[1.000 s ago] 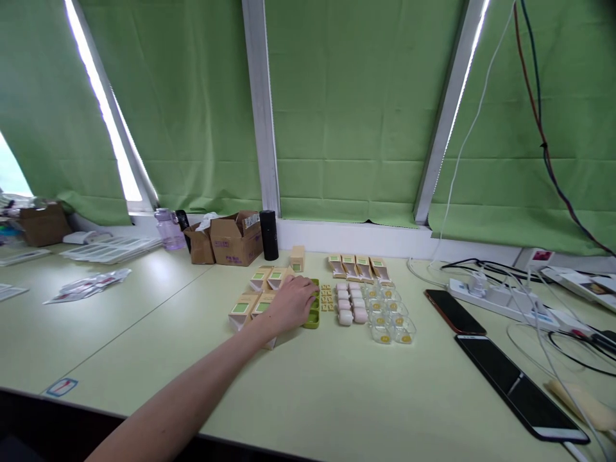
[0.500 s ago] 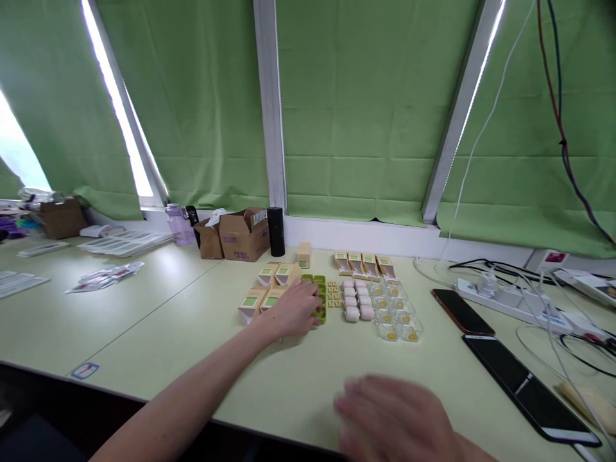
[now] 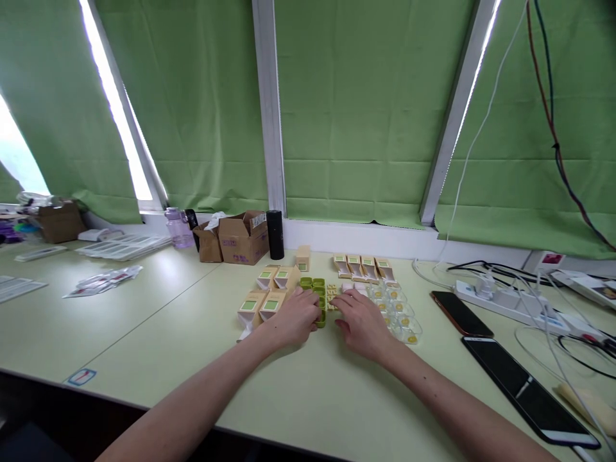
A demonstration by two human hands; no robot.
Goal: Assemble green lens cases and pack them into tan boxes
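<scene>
My left hand (image 3: 298, 316) has its fingers curled against the small green boxes (image 3: 318, 282), which stand in two columns; it covers some of them. My right hand (image 3: 362, 324) is palm down with thumb and fingers apart, fingertips touching the small yellow square pieces (image 3: 332, 290). Under and behind that hand are pink and white rounded items (image 3: 360, 286), mostly hidden. Clear plastic cups (image 3: 395, 308) with yellow centres stand just right of it. Cream cartons (image 3: 249, 307) with green labels and open flaps stand left of my left hand.
More open cartons (image 3: 369, 267) line the back, with one upright carton (image 3: 303, 256). Cardboard boxes (image 3: 244, 239) and a black cylinder (image 3: 275, 235) stand behind. To the right lie two phones (image 3: 527, 388), a power strip (image 3: 505, 300) and loose cables.
My right hand has moved forward and left from the table's near edge to the yellow pieces. My left hand stays by the green boxes.
</scene>
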